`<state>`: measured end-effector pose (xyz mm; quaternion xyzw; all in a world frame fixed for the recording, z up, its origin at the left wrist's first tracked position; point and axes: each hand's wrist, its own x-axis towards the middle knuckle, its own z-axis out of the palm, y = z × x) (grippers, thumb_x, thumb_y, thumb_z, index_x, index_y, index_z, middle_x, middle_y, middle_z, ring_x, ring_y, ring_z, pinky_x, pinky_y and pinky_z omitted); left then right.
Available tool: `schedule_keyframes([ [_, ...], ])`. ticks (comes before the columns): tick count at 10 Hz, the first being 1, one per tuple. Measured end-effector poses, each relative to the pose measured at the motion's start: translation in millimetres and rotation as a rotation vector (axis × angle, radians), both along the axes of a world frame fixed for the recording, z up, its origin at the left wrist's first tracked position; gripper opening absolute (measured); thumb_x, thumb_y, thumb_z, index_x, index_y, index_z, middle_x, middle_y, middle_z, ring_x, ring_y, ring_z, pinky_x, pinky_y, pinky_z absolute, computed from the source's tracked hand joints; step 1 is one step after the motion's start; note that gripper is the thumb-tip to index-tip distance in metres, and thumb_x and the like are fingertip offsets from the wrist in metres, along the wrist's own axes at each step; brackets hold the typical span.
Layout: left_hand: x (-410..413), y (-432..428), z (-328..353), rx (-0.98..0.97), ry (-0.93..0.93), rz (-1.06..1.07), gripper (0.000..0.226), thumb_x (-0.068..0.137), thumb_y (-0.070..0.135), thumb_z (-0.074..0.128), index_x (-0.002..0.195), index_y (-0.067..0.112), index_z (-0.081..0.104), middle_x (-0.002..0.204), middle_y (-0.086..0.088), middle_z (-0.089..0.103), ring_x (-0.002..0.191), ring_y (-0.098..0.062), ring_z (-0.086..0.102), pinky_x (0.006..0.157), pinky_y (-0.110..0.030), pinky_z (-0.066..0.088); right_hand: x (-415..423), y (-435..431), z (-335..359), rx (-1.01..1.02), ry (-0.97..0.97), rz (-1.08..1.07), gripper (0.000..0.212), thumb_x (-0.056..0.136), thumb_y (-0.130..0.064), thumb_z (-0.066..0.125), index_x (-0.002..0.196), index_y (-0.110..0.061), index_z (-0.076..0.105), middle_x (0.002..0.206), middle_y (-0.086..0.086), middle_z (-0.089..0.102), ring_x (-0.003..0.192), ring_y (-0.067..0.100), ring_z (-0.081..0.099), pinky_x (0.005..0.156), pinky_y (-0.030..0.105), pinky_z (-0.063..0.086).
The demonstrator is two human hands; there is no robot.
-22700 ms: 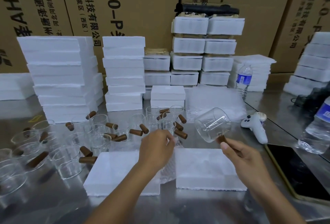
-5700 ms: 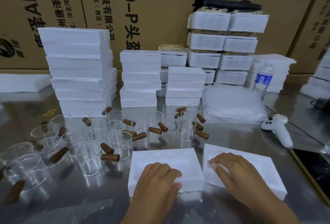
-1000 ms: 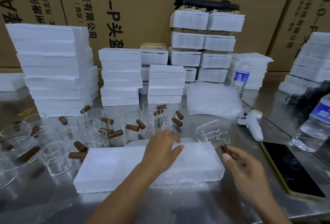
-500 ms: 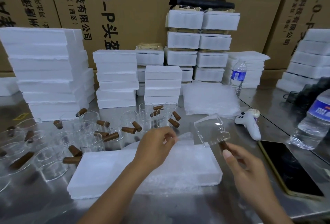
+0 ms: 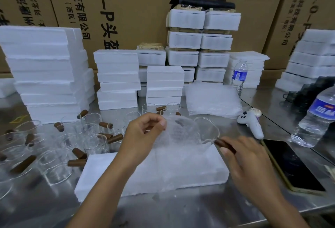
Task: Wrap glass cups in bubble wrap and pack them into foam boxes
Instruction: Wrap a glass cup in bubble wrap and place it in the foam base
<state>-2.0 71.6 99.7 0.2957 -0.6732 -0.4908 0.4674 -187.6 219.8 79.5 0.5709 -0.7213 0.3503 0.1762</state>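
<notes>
One head-worn wide view, forward and down; left hand point(image 5: 143, 133) and right hand point(image 5: 243, 157) close, shiny steel tabletop point(image 5: 181, 208) beneath.

Clear glass cup point(image 5: 206, 130) tilted, brown handle; bubble wrap sheet point(image 5: 175, 136) beside it, above foam box point(image 5: 199, 177).

Bare at the left hand point(image 5: 143, 135) and the right hand point(image 5: 250, 158) alike. Uncovered along both forearms point(image 5: 108, 182) behind them, as far as seen. Slim at the wrists point(image 5: 125, 157); short, plain and rounded at the fingernails point(image 5: 163, 123).
</notes>
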Motion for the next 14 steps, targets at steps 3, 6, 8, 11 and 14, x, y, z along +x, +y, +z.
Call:
schedule_keyframes([
  [3, 10, 22, 16, -0.288, -0.042, 0.076, 0.012, 0.083, 0.024, 0.066, 0.076, 0.033, 0.065, 0.081, 0.02, 0.067, 0.077, 0.001, 0.059, 0.075, -0.014, 0.044, 38, -23, 26, 0.208, 0.02, 0.075, 0.012, 0.088, -0.017, 0.062, 0.096, -0.023, 0.069, 0.081, -0.004, 0.06, 0.08, 0.018, 0.054, 0.069, 0.035, 0.045],
  [6, 11, 37, 14, -0.79, -0.21, 0.164, 0.004, 0.084, 0.021, 0.065, 0.084, 0.019, 0.069, 0.08, 0.012, 0.061, 0.076, 0.004, 0.042, 0.072, -0.007, 0.036, 46, -56, 38, 0.379, -0.887, 0.378, 0.025, 0.093, -0.024, 0.057, 0.096, -0.001, 0.067, 0.095, 0.012, 0.07, 0.1, 0.027, 0.064, 0.093, 0.034, 0.048],
  [8, 15, 42, 20, -0.92, -0.227, 0.122, 0.012, 0.088, 0.025, 0.06, 0.091, 0.014, 0.065, 0.088, 0.007, 0.061, 0.08, -0.005, 0.048, 0.074, -0.021, 0.043, 54, -63, 31, 0.241, -1.154, 0.641, 0.016, 0.081, -0.014, 0.066, 0.074, -0.025, 0.075, 0.076, -0.011, 0.071, 0.075, -0.001, 0.066, 0.061, 0.011, 0.048],
  [11, 50, -30, 45, -0.194, -0.161, 0.154, 0.087, 0.06, 0.07, 0.059, 0.135, 0.03, 0.039, 0.128, 0.011, 0.049, 0.118, -0.005, 0.048, 0.085, -0.006, 0.035, 45, -59, 20, 0.182, -1.076, 0.434, 0.016, 0.093, 0.002, 0.049, 0.091, -0.008, 0.062, 0.124, 0.033, 0.053, 0.102, 0.04, 0.059, 0.061, 0.015, 0.05],
  [14, 35, -31, 24, 0.127, -0.052, -0.248, 0.1, 0.043, 0.076, 0.075, 0.127, 0.025, 0.056, 0.124, 0.007, 0.065, 0.117, -0.015, 0.059, 0.104, -0.047, 0.042, 52, -68, 14, 0.283, -1.163, 0.496, 0.012, 0.093, -0.02, 0.055, 0.102, -0.02, 0.062, 0.119, 0.001, 0.062, 0.1, 0.005, 0.063, 0.075, 0.013, 0.051],
])
